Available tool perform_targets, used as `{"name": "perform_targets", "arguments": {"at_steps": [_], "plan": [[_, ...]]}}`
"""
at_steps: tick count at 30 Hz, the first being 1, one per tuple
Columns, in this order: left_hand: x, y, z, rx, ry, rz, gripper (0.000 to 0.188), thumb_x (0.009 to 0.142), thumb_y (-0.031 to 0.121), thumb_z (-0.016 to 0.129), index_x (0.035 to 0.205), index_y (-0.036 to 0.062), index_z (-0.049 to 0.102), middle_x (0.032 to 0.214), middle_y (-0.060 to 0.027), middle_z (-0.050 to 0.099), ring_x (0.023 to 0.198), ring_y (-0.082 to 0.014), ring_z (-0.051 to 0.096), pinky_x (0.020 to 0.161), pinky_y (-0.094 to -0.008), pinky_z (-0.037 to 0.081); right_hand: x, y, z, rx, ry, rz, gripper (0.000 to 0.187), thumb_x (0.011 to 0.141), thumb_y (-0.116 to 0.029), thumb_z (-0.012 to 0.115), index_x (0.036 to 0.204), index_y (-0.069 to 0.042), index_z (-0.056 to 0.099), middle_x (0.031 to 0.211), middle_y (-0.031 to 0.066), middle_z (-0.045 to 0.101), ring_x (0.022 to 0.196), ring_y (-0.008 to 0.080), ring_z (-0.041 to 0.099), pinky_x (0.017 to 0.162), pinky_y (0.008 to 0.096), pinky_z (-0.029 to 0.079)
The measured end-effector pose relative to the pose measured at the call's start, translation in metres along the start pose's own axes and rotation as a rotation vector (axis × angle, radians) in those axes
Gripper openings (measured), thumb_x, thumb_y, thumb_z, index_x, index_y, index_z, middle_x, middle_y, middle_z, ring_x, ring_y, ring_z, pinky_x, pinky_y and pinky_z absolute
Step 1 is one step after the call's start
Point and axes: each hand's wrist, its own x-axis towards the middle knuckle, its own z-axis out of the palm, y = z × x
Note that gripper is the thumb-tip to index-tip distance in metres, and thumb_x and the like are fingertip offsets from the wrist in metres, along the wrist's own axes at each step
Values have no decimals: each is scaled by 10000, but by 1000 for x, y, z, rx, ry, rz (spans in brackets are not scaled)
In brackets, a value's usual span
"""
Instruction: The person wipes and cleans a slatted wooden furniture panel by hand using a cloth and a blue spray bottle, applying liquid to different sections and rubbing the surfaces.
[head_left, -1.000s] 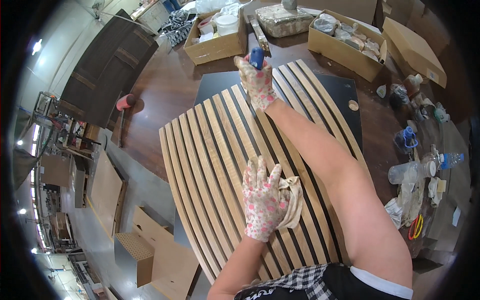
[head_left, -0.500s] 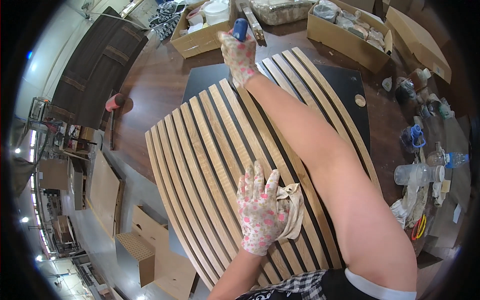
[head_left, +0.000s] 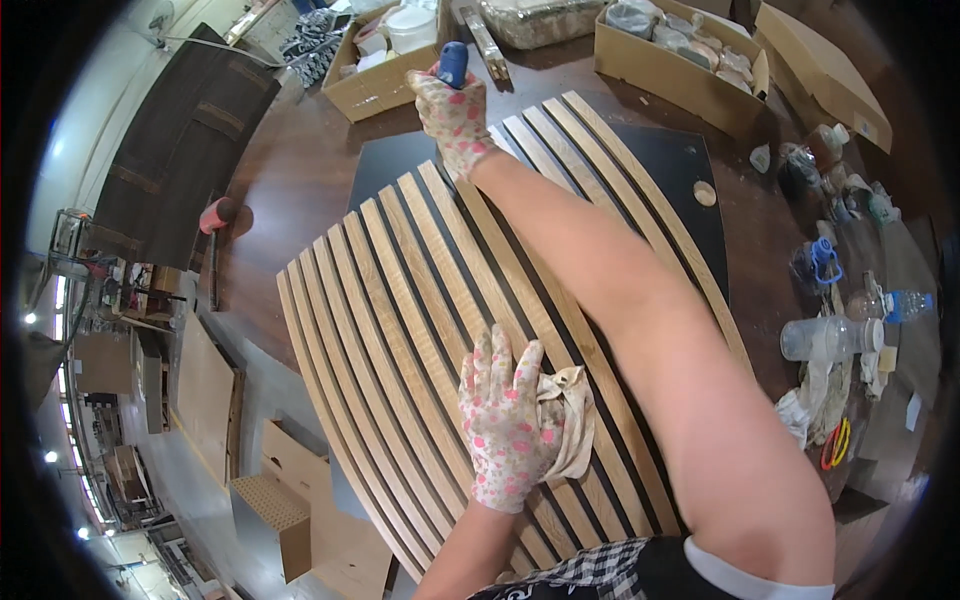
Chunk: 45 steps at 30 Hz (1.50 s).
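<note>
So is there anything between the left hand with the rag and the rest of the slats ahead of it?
Nothing visible on the slats ahead of the left hand and its rag. Only the person's own right arm crosses above the slats to its right, with the right hand gripping a blue tool at the far edge.

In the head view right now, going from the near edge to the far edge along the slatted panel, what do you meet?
Left hand flat on a cloth → wooden slats → right hand gripping a blue-handled tool → open cardboard box.

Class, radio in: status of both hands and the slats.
Left hand flat on cloth, slatted panel. Right hand gripping blue-handled tool at far edge. Nothing blocking.
</note>
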Motion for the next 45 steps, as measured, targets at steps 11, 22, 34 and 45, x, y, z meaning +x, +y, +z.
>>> {"name": "perform_targets", "arguments": {"at_steps": [11,22,34,45], "plan": [[9,6,2,2,-16,-7,535,626,122,526,1158,89,489,1285,-199,362,1216,-370,294,1019,-463,199,10,-3,18,-528,60,-283,153,736,-123,616,752,-131,464,520,-36,478,373,52,425,335,187,337],[5,6,4,-14,-3,-5,510,633,108,519,1142,93,497,1275,-214,369,1208,-374,306,1017,-470,196,-29,-29,34,-362,231,-153,174,742,-76,609,703,-135,450,484,-42,452,347,55,411,307,194,290],[0,-2,0,-128,85,-61,485,654,102,563,1117,21,443,1244,-230,396,1181,-380,340,1012,-457,213,-88,-33,43,-431,181,-53,177,743,-76,600,759,-150,440,498,-40,419,370,63,392,326,200,274],[-5,-11,-4,-90,38,-79,374,682,118,568,1037,47,474,1287,-216,340,1221,-364,278,1030,-442,187,-117,-31,36,-365,45,82,169,730,-99,621,736,-143,458,498,-54,412,357,51,375,318,186,279]]}}
